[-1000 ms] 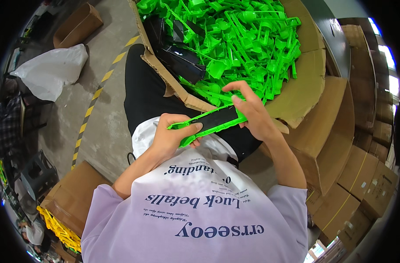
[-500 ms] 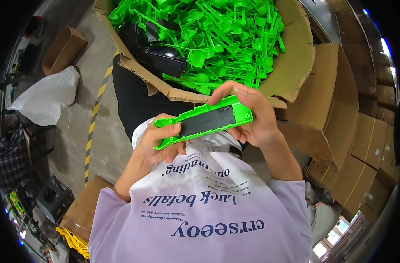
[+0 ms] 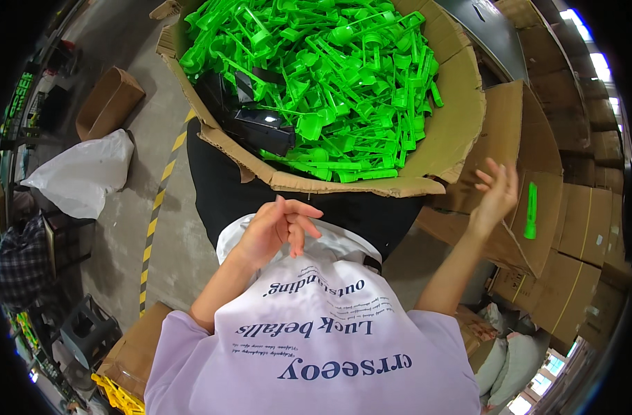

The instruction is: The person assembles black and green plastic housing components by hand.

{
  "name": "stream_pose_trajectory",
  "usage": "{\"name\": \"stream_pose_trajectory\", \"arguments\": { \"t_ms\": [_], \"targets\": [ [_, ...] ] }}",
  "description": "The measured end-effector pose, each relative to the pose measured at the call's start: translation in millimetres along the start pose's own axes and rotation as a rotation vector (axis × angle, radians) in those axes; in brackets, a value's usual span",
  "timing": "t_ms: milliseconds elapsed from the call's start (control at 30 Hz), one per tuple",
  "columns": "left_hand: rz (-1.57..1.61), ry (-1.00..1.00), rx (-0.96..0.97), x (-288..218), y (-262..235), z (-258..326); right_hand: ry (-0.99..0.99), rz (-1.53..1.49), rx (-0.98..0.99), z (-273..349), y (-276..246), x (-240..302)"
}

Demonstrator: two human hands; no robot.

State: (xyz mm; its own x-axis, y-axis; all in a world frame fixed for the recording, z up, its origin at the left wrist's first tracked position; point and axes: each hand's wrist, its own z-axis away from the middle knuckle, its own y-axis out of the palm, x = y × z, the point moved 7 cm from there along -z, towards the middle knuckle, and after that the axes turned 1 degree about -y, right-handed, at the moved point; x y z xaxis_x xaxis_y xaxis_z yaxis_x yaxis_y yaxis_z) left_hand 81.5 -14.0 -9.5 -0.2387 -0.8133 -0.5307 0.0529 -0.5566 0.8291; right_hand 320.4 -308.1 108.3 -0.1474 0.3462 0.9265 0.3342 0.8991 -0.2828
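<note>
My left hand (image 3: 278, 228) hangs in front of my shirt with its fingers loosely apart and nothing in it. Out to the right, my right hand (image 3: 494, 195) is empty, fingers spread, near the flap of an open cardboard box (image 3: 489, 138). A slim bright green plastic part (image 3: 531, 211) appears over that box, just beyond the right hand and apart from it; whether it is in the air or resting cannot be told. Ahead of me a large cardboard carton (image 3: 461, 90) holds a heap of green plastic parts (image 3: 343, 90). Black plastic pieces (image 3: 260, 128) lie at the heap's near left.
Stacked cartons (image 3: 579, 228) line the right side. On the left floor are a white plastic bag (image 3: 87, 173), a small open box (image 3: 110, 104) and a yellow-black floor stripe (image 3: 153, 242). A dark grey stool (image 3: 87, 328) and yellow items (image 3: 115, 394) stand at the lower left.
Both hands have let go of the green part with the dark strip. My right hand has swung right toward the side box, where a green part now shows. My left hand stays near my lap.
</note>
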Motion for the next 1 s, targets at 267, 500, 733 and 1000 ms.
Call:
{"name": "stream_pose_trajectory", "arguments": {
  "t_ms": [267,500,733,1000],
  "targets": [
    [-0.307,-0.079,-0.241,2.4,-5.0,1.5,-0.349,0.615,0.787,-20.0,191.2,30.3],
    [-0.413,0.000,-0.203,0.1,15.4,8.3,-0.555,0.842,1.106,-28.7,331.7,-78.8],
    [-0.331,0.075,-0.356,-8.6,-3.9,21.3,-0.626,0.810,0.859,-25.1,307.3,-42.2],
    [-0.194,0.038,-0.300,-13.7,-19.2,7.4,-0.377,0.078,0.880,-9.0,185.7,101.3]
  ]
}}
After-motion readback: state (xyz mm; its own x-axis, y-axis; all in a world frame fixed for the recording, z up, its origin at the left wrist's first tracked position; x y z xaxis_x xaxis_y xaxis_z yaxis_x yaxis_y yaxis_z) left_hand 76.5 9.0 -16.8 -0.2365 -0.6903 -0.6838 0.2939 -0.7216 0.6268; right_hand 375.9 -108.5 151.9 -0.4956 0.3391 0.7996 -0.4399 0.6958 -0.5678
